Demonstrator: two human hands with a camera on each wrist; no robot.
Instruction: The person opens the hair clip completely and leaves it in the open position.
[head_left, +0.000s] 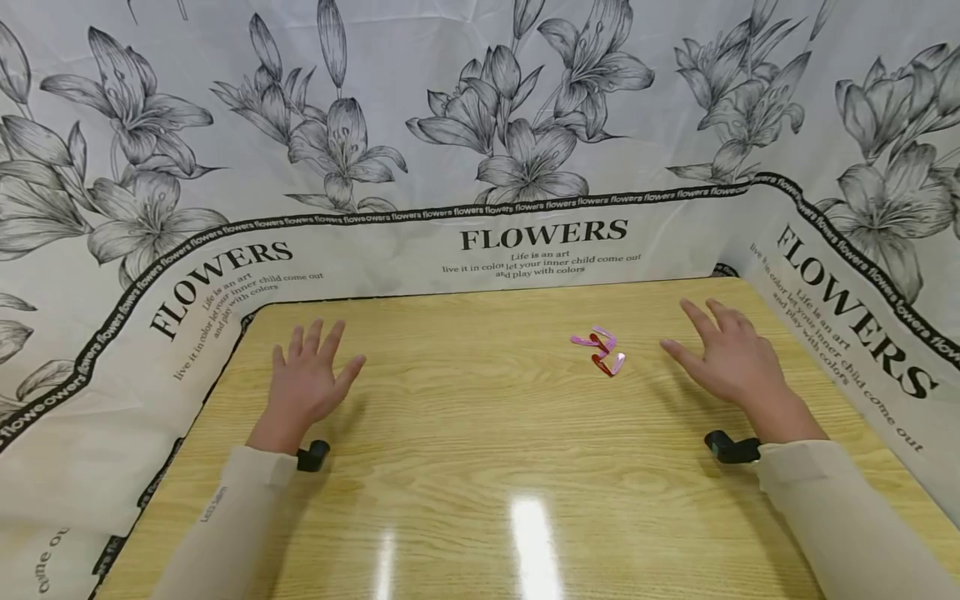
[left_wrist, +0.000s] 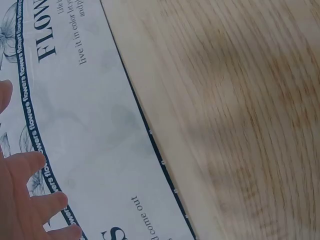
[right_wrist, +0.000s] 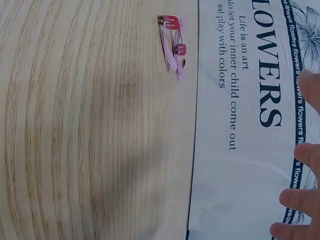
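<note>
A small cluster of pink and red hair clips (head_left: 602, 365) lies on the wooden table, right of its middle and toward the back. The right wrist view also shows the clips (right_wrist: 171, 23), some overlapping. My left hand (head_left: 306, 383) is held over the left side of the table, fingers spread and touching nothing. On the other side, my right hand (head_left: 738, 360) hovers just right of the clips, apart from them, its fingers extended. Only a few fingers (left_wrist: 47, 202) of the left hand show in the left wrist view.
The light wooden table (head_left: 450, 433) is bordered at the back and sides by a white curtain (head_left: 390, 258) with black lily prints and lettering. Each wrist carries a black camera mount (head_left: 731, 447). Light glares off the table's near part.
</note>
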